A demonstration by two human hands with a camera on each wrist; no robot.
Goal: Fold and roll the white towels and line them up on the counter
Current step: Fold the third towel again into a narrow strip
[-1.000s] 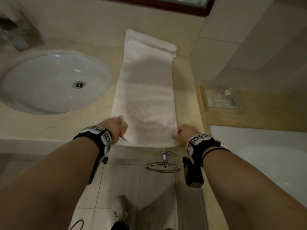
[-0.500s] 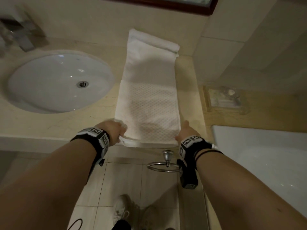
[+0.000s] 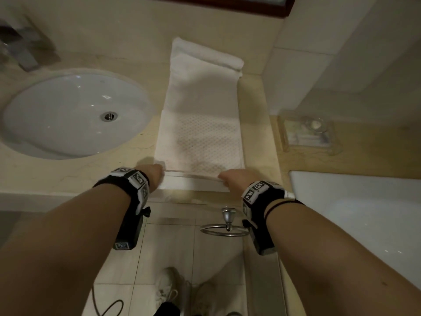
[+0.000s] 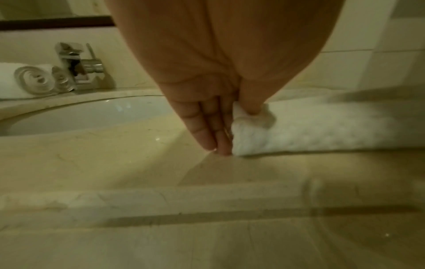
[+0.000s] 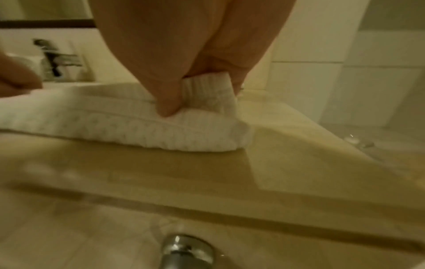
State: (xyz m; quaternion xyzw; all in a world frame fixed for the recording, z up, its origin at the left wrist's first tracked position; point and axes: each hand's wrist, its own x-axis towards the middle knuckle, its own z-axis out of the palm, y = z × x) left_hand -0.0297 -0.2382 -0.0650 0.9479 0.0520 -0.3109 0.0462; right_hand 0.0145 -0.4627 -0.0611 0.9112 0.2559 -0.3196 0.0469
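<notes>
Head view: the towel [image 3: 200,124], folded into 1 long strip, lies on the surface [image 3: 75,172] right of the sink [image 3: 68,115]. Its long axis runs from the lower centre of the frame toward the wall at upper centre, directly away from both hands. The left hand [image 3: 153,176] pinches the near left corner, thumb on top and fingers [image 4: 207,127] straight beside the first turn. The right hand [image 3: 232,179] pinches the near right corner between thumb and fingers. Both stand level at the short near edge, equally close; the roll, just begun, would probably advance up the frame. 2 rolled towels [image 4: 34,81] stand beside the tap [image 4: 78,63], upper left of the left-wrist view.
</notes>
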